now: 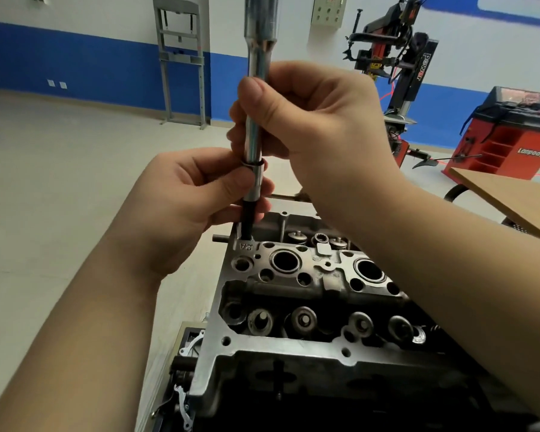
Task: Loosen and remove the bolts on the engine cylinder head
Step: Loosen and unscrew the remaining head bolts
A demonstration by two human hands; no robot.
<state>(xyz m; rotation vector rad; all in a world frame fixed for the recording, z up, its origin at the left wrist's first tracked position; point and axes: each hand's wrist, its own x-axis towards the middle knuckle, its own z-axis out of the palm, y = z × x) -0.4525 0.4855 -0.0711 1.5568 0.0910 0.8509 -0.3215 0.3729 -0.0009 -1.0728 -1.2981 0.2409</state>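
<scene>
A long chrome extension bar with a dark bolt hanging from its socket was held upright over the far left corner of the cylinder head; a loosened bolt was judged as being lifted out. The bar was gripped by the right hand, the socket pinched by the left hand. Next, the bolt would need freeing; the bare grey head showed open bores.

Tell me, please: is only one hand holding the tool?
No. Both hands hold the tool: the right hand grips its shaft higher up, and the left hand pinches it lower, near the cylinder head.
</scene>
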